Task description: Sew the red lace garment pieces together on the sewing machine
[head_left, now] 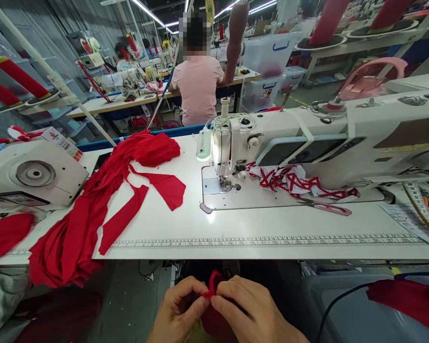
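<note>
Below the front edge of the sewing table, my left hand [183,307] and my right hand [246,305] meet, each pinching a piece of red fabric [219,320] between thumb and forefinger. The fabric is folded up at the fingertips and hangs down between the hands; its lower part is partly hidden. Straight ahead on the white table stands a sewing machine [229,147], its needle area lit. To the left, a heap of red fabric strips [89,205] drapes over the front edge, with two loose strip ends [164,186] spread toward the machine.
Thread snips [331,207] lie beside patterned red-and-white trim [289,181] under the machine arm. A ruler [236,242] runs along the table edge. Another machine [35,171] stands at left. A grey bin [336,305] sits lower right. A person in pink [196,90] sits ahead.
</note>
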A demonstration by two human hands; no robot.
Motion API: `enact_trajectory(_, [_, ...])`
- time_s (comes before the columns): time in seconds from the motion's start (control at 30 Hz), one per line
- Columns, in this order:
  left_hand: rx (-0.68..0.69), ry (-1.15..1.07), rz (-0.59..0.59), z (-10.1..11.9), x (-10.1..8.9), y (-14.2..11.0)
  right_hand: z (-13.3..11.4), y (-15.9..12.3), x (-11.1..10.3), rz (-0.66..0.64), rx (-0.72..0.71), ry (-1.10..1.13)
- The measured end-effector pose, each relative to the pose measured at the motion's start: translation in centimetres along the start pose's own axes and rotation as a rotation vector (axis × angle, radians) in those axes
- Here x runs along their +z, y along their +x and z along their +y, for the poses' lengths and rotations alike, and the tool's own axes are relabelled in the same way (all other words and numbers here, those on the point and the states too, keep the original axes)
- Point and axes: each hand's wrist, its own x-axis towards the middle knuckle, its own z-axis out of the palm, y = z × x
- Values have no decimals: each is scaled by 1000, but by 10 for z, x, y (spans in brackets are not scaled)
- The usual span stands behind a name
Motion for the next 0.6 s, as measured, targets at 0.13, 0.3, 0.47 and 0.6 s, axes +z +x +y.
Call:
enact_trajectory(0.13, [105, 142, 16, -1, -5, -3, 0, -1, 0, -33, 258, 279])
enact_trajectory(0.3, [188, 281, 99, 11, -8, -8, 7, 5, 2, -85, 358, 420])
enact_trajectory(0.47, [198, 286, 169, 34, -11, -17, 15, 23, 8, -139, 218, 643])
enact_trajectory(0.6, [162, 291, 332, 46, -18, -24, 15, 28, 17, -76, 303, 658])
